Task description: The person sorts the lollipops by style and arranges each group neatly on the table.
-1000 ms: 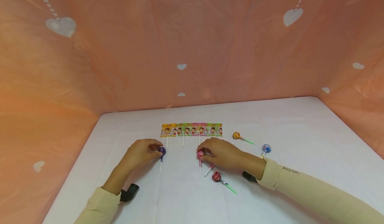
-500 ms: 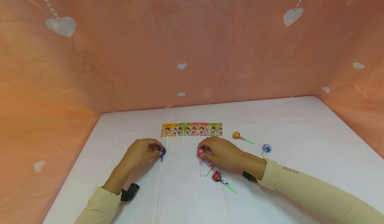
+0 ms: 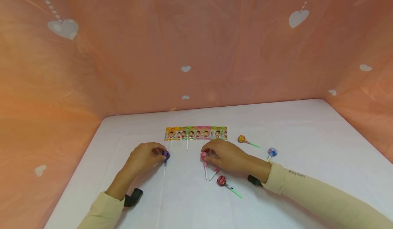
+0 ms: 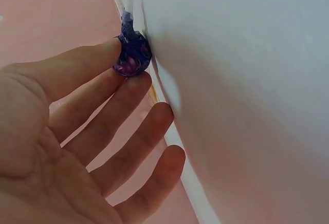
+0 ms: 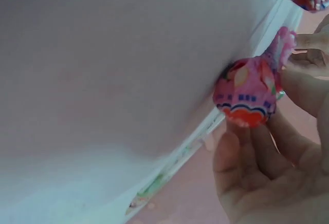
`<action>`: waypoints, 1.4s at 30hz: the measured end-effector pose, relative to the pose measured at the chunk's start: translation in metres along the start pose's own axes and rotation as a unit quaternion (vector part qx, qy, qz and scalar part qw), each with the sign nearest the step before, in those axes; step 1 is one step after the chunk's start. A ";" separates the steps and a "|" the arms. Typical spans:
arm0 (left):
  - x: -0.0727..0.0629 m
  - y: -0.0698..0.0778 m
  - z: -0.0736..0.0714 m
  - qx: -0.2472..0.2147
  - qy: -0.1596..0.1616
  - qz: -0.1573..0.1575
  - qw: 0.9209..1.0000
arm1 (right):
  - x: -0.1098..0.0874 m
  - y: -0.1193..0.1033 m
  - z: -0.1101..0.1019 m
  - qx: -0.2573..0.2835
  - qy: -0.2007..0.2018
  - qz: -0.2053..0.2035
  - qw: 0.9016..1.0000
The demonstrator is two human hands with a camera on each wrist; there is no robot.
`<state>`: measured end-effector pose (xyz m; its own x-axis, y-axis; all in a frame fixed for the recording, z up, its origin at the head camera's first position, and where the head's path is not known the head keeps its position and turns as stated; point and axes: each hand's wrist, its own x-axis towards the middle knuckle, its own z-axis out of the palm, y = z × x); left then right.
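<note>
My left hand (image 3: 146,158) pinches a purple-wrapped lollipop (image 3: 166,154) at its round head, the white stick pointing toward me. In the left wrist view, thumb and fingertips meet the shiny purple wrapper (image 4: 134,54), while the other fingers spread loosely. A pink lollipop (image 3: 204,156) is pinched by my right hand (image 3: 225,156), to the right. Under that hand lies a second pink lollipop, mostly hidden except for its white stick (image 3: 213,175). In the right wrist view a pink lollipop head (image 5: 247,91) overlaps the fingertips.
A row of flat-packed lollipops (image 3: 191,133) in yellow, green and pink wrappers lies beyond the hands. An orange lollipop (image 3: 242,138) and a blue one (image 3: 272,152) lie to the right, a red one (image 3: 221,180) nearer me. The white table (image 3: 276,120) meets an orange cloth backdrop.
The pink lollipop in my right hand has shifted slightly, its stick end swinging a little to the right. My left hand and the purple lollipop have stayed put.
</note>
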<state>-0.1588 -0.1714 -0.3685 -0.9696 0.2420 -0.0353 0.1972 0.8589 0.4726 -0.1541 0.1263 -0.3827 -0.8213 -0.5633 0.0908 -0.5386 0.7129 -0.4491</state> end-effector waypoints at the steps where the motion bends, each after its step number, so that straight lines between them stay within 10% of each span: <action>1: 0.000 0.000 0.000 0.000 0.001 0.001 1.000 | 0.001 -0.001 0.000 0.004 0.002 0.001 1.000; 21: 0.001 0.001 0.009 0.007 0.009 -0.002 1.000 | 0.031 -0.028 -0.007 0.019 0.020 -0.015 0.999; 42: 0.004 0.000 0.008 0.019 0.015 0.010 1.000 | 0.053 -0.066 0.013 0.134 0.062 0.064 0.987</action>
<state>-0.1616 -0.1669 -0.3753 -0.9690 0.2471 0.0003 0.2221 0.8704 0.4394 -0.1595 0.0442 -0.3596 -0.9046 -0.4093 0.1189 -0.3740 0.6286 -0.6819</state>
